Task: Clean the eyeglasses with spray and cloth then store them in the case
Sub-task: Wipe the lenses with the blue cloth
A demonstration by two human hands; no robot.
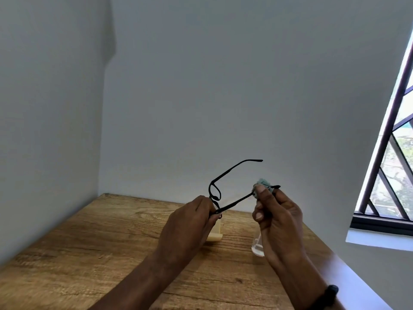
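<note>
No word, label, brand or number can be read anywhere. The glasses bear a tiny pale mark on the near temple by the hinge, at 6 o'clock from the lens, too small to make out.

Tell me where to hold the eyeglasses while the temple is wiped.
Grip the eyeglasses at the frame corner by the hinge, coming from below, as the left hand does. The temples are unfolded and thin; the right hand pinches the cloth on one temple, so a hold by its hinge probably steadies it and spares the lenses.
</note>
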